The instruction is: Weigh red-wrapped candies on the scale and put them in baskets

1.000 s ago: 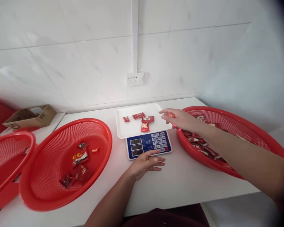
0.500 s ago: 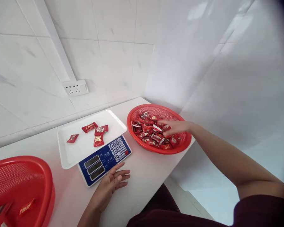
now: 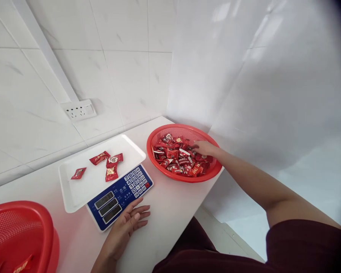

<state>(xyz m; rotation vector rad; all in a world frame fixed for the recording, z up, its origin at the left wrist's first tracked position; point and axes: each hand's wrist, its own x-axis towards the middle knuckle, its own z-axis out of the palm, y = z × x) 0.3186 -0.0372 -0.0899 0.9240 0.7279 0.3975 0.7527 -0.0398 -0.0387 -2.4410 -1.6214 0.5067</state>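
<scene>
My right hand (image 3: pixel 202 147) reaches into a round red basket (image 3: pixel 170 175) heaped with several red wrapped candies (image 3: pixel 176 157), fingers curled down among them; whether it grips one is hidden. My left hand (image 3: pixel 127 224) lies flat and open on the white counter, fingertips at the front edge of a blue electronic scale (image 3: pixel 119 195). The scale's white tray (image 3: pixel 82 185) holds several red candy packets (image 3: pixel 111 166).
A second red basket (image 3: pixel 19 235) with a few candies sits at the lower left. A wall socket (image 3: pixel 80 109) is on the tiled wall behind the scale. The counter ends just right of the candy basket, with floor below.
My right hand has gone from above the scale tray into the candy basket. The view has swung right. My left hand has stayed by the scale.
</scene>
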